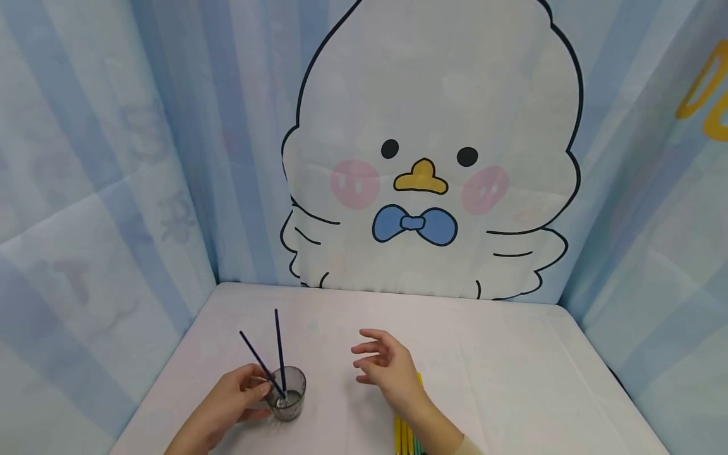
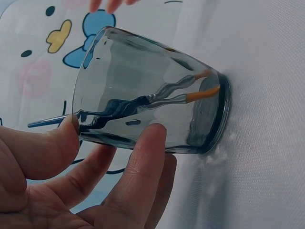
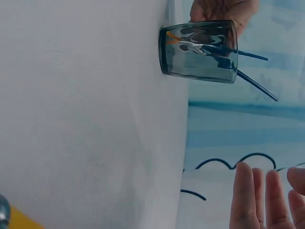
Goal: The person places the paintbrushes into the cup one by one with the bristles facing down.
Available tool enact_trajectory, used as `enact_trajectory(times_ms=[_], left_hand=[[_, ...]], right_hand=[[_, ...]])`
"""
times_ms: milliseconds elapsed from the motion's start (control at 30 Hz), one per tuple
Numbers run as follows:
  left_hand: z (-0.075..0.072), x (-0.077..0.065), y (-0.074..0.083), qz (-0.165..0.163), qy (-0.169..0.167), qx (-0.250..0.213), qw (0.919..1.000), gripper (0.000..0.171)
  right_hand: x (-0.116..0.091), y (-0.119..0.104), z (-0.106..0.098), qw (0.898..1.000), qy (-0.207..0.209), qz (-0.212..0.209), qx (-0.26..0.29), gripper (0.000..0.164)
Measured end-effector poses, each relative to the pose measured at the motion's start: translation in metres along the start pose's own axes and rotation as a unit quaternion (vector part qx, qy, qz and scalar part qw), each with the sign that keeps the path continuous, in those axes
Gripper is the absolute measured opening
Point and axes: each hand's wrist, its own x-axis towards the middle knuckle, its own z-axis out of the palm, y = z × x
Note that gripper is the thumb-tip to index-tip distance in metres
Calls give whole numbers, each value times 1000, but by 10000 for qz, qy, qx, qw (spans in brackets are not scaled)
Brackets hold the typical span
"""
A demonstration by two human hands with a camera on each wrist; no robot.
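Observation:
A clear grey drinking glass (image 1: 289, 411) stands upright on the table at the left. Two dark-blue paintbrushes (image 1: 279, 335) lean in it, handles up; in the left wrist view their orange bristles (image 2: 202, 94) rest near the glass's base. My left hand (image 1: 224, 404) holds the glass from its left side, with the thumb (image 2: 71, 133) at the rim and the other fingers along the wall. To the right, my right hand (image 1: 392, 373) hovers over the table with fingers apart and loosely bent, holding nothing. The right wrist view shows its fingertips (image 3: 244, 191) well away from the glass.
Several slim yellow sticks (image 1: 402, 436) and a green one (image 1: 418, 447) lie partly hidden under my right forearm. A white cloth covers the table (image 1: 529, 379). Behind it hangs a curtain (image 1: 432, 95) with a cartoon bird, and striped blue curtains flank both sides.

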Motion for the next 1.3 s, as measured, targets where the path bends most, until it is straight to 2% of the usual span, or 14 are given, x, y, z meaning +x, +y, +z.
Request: enact_trajectory(times_ms=[300,733,1033,1300], left_hand=[[2,-1,2,63,-44,-34,10000,23],[-5,-1,-1,94,-374,-71,9992,27],[-5,0,-2,53,-320,-40,9995,26],[-3,1,-2,59,-222,-15,9997,25]], right_hand=[[-6,3,-24,9992,338,205,47,56],[-17,4,-51,9950,883,466,80,59],[-22,5,-72,9913,1007,718,-445,62],[-24,8,-89,9788,1369,1118,-1033,68]])
